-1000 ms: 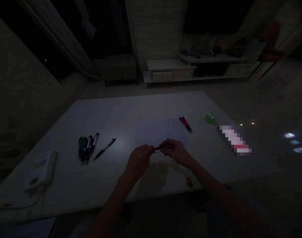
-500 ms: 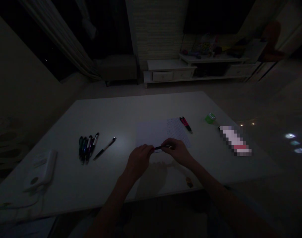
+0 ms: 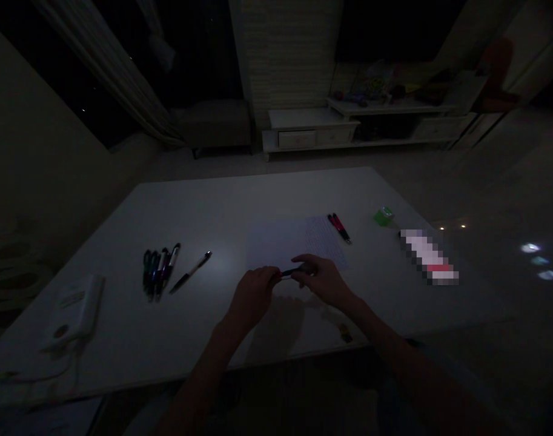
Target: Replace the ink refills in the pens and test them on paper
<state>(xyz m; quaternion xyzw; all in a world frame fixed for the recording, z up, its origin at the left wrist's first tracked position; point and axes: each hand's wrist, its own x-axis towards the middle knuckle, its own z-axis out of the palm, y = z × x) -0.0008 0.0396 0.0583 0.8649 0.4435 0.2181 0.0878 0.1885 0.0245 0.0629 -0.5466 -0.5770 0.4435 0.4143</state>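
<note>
Between my hands, above the near edge of a sheet of paper [image 3: 276, 239], a dark pen [image 3: 287, 273] lies nearly level. My left hand [image 3: 255, 293] is closed around its left end, where a little red shows. The thumb and fingers of my right hand [image 3: 324, 280] grip its right end, with the index finger slightly raised. Handwriting covers the paper's right part. Two red and black pens [image 3: 339, 228] rest at its upper right corner. Left of my hands lie a single black and white pen [image 3: 191, 272] and a bunch of several dark pens [image 3: 160, 272].
A white box-shaped device [image 3: 76, 310] with a cable sits at the table's left. A small green container [image 3: 384, 216] and a blurred-out flat object [image 3: 428, 257] are on the right. Near the front edge lies a small yellowish item [image 3: 344, 332]. A low cabinet [image 3: 310, 133] stands beyond the table.
Both hands stay over the paper with the pen between them. The right hand's index finger has lifted a little from the pen. Other things keep their places.
</note>
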